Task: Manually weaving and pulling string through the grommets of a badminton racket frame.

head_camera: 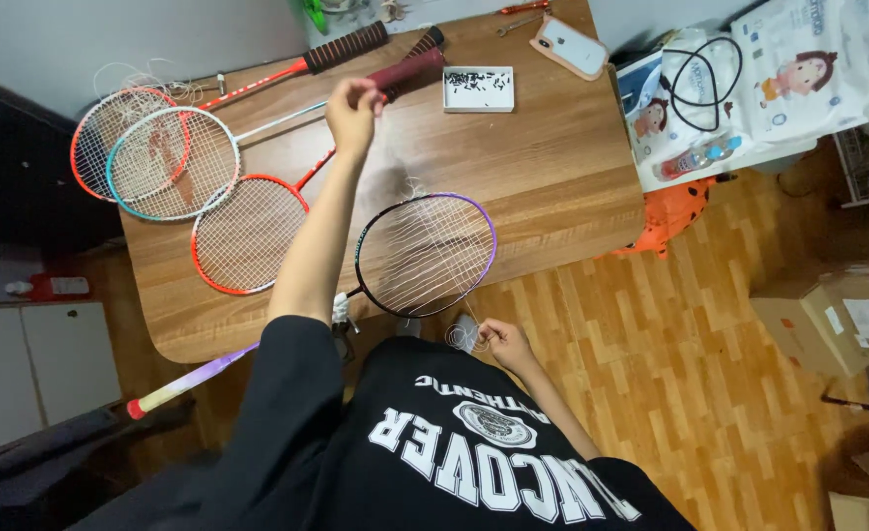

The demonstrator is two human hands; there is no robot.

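Observation:
A badminton racket with a black and purple frame (425,254) lies at the table's near edge. Its strings are loose and uneven, and its purple-white handle (191,379) sticks out past the edge on the left. My left hand (353,106) is raised high above the table with its fingertips pinched, apparently on a thin white string that is barely visible. My right hand (505,341) is close to my body just below the racket head. It holds a small coil of white string (464,337).
Three more rackets lie on the wooden table (552,167): red (248,234), teal-white (172,162) and orange-red (110,138). A white tray of small black parts (479,88), a phone (570,44) and pliers (523,8) sit at the far side. Printed packs, a black cable and cardboard boxes (828,320) are to the right.

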